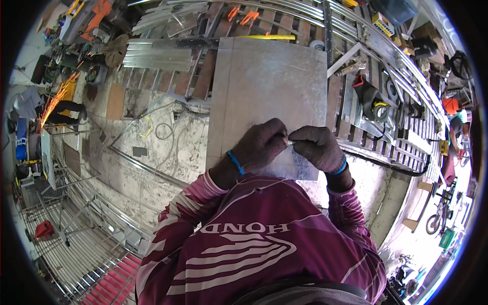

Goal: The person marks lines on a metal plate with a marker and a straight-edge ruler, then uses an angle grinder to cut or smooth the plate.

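tape measure [380, 109], orange clamps [243, 17], grinding sparks [57, 99]

Dark grey gloves on my left hand [260, 145] and right hand [317, 147], blue cuffs; dull silver sheet [269, 81]; my maroon jersey [254, 249] with white stripes and lettering.

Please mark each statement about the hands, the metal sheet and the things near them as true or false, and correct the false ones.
1. Both hands, left hand and right hand, wear dark gloves. True.
2. The hands meet over the near edge of the metal sheet. True.
3. The hands pinch a large hammer. False: only a small thin item shows between the fingertips; what it is cannot be told.
4. The tape measure lies on the sheet. False: it lies on the slatted bench right of the sheet.
5. The gloves have red cuffs. False: blue cuffs.
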